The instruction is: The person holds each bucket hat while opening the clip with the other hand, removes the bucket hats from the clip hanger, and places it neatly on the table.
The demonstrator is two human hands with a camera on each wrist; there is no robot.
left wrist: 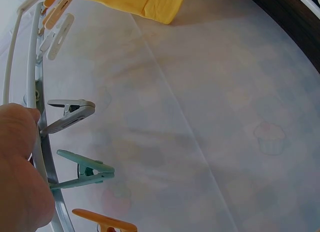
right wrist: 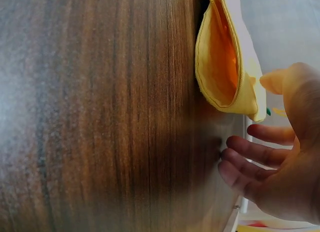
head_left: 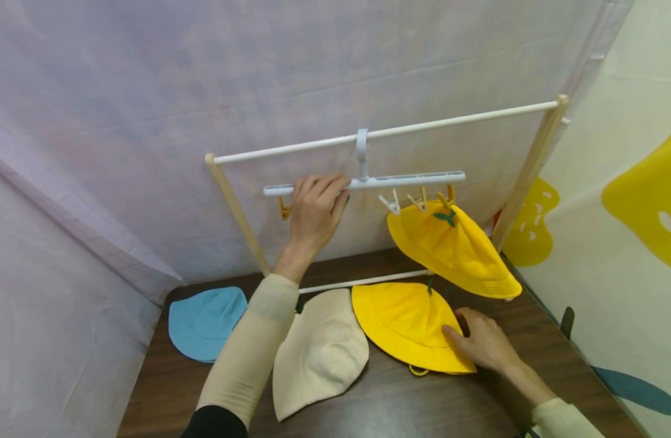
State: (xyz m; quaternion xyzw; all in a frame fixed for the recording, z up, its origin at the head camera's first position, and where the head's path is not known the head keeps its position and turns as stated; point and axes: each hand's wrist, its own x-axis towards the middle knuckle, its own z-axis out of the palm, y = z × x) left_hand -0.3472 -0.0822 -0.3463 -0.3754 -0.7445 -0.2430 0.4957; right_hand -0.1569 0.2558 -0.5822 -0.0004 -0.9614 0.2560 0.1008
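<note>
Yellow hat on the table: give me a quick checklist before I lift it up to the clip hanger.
1. Right hand on the yellow hat on the table: ok, fingers lie on its brim; a firm grip cannot tell.
2. Left hand steadying the clip hanger: ok, fingers curled over the bar.
3. Hanger hooked on the white rail: ok.
4. Free clips available: ok, the grey clip and green clip hang empty by the left hand.
5. Hung yellow hat clear of those clips: ok, it hangs toward the hanger's other end.
6. Beige hat off the yellow brim: cannot tell, their edges meet.
</note>
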